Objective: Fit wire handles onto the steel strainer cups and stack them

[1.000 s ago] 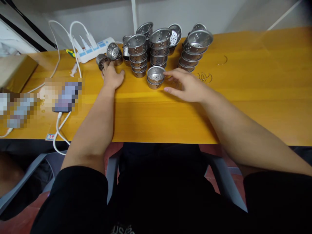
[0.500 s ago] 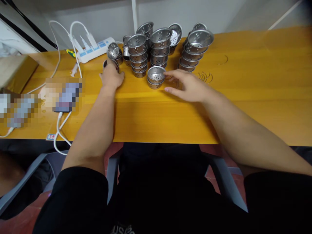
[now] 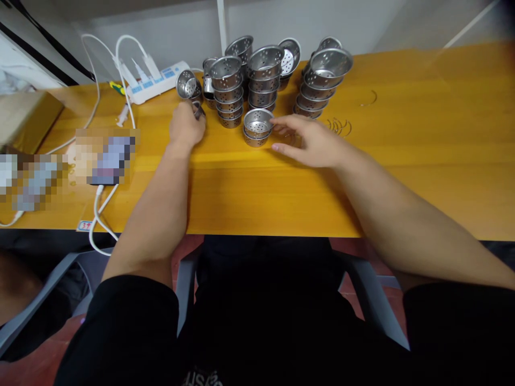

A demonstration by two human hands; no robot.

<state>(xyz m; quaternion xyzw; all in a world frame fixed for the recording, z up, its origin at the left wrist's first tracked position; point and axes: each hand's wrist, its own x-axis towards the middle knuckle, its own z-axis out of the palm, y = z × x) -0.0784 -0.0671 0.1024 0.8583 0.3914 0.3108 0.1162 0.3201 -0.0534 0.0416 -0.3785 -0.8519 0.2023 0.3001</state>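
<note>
My left hand (image 3: 186, 124) is closed around a small perforated metal cup (image 3: 198, 110), most of it covered by my fingers. Just behind it on the table lie more such cups (image 3: 187, 84), one tipped with its mouth toward me. My right hand (image 3: 303, 138) is half open, with thumb and fingers apart; its fingertips are at the right rim of a short stack of perforated cups (image 3: 257, 126). I cannot tell whether they touch it. Behind stand taller stacks of the same cups: one on the left (image 3: 228, 92), one in the middle (image 3: 265, 75) and one leaning on the right (image 3: 322, 83).
Thin curved metal wires (image 3: 340, 127) lie right of my right hand. At the left are a power strip (image 3: 161, 83) with white cables, a phone-like device (image 3: 112, 161) blurred out, and a cardboard box (image 3: 32, 120). A wall (image 3: 362, 27) borders the table's back.
My left hand has closed round the small cup and tilted it, so that its edge now shows at the right of my fingers. My right hand has hardly moved.
</note>
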